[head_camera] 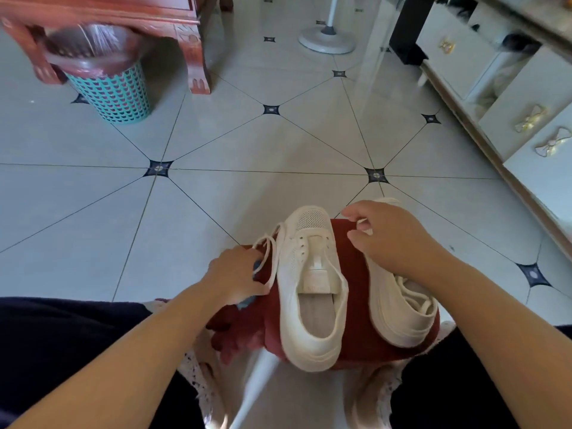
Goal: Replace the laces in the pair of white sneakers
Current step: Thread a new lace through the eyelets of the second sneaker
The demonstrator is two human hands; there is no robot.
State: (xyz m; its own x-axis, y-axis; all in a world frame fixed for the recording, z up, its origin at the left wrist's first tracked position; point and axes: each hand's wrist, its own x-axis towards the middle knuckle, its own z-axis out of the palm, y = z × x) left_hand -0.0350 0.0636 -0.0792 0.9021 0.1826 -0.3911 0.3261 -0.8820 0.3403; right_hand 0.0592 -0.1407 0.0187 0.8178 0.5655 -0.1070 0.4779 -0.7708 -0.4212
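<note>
One lace (274,261) in left hand (235,275), beside sneaker (309,289)

White sneakers (309,335) crowd the red cushion (356,274), a narrow gap between them. Beyond, tiled floor (247,144) lies open, hemmed by a teal wastebasket (114,91) under a wooden table (192,57) far left, a fan base (326,41) behind, a white cabinet (464,63) right.

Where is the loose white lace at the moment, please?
In the head view, low and left of centre: the loose lace runs along the left edge of the middle sneaker, gripped by the left hand.
</note>
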